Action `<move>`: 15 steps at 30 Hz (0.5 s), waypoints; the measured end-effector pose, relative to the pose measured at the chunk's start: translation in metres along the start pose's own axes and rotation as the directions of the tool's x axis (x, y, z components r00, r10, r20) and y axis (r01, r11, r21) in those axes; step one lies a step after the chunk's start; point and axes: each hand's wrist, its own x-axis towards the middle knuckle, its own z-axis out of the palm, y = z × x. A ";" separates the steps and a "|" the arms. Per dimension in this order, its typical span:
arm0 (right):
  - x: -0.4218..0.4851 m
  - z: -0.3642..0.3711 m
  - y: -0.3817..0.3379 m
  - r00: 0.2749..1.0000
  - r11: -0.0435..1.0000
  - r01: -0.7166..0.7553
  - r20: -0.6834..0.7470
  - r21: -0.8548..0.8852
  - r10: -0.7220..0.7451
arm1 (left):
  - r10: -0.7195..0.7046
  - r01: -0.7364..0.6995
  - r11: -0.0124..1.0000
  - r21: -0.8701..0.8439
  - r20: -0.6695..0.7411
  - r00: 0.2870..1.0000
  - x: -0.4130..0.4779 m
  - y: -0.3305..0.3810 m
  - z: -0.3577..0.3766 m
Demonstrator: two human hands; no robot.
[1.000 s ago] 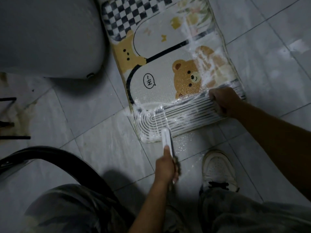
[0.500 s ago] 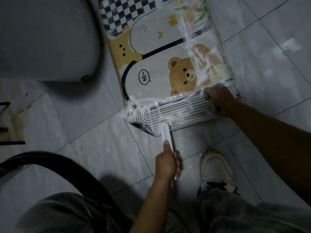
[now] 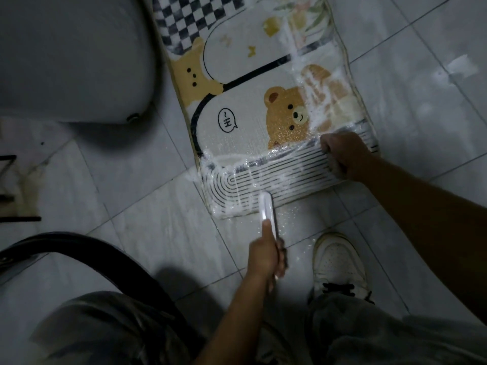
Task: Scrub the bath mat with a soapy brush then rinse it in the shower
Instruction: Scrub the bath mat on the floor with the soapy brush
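The bath mat (image 3: 247,119), printed with bears, a checkerboard and black stripes, lies flat on the tiled floor. White foam covers its near striped end and right side. My left hand (image 3: 266,255) is closed around the handle of a white brush (image 3: 267,208), whose head rests on the mat's near edge. My right hand (image 3: 342,156) presses in a fist on the mat's right near corner, gripping its edge.
A grey toilet base (image 3: 71,59) stands at the upper left, close to the mat. A dark curved rim (image 3: 79,255) arcs at lower left. My white shoe (image 3: 338,264) sits on the wet tiles (image 3: 147,219) just below the mat. Black metal legs (image 3: 10,196) show at the left edge.
The brush has slid back and forth along the mat's near edge, and the lifted near-left corner now lies flat again. My right hand has stayed on the mat.
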 end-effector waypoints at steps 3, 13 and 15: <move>0.000 0.000 -0.001 1.000 1.000 -0.003 0.004 0.011 0.003 | -0.008 0.007 0.999 -0.045 -0.021 1.000 0.004 0.017 0.014; 0.001 0.001 0.000 1.000 0.999 0.005 -0.002 0.036 -0.005 | -0.011 0.010 0.998 -0.056 -0.017 1.000 0.006 0.020 0.035; 0.001 0.001 -0.001 1.000 0.999 0.029 -0.011 0.017 -0.029 | -0.020 0.020 0.998 -0.058 -0.009 1.000 0.001 0.013 0.042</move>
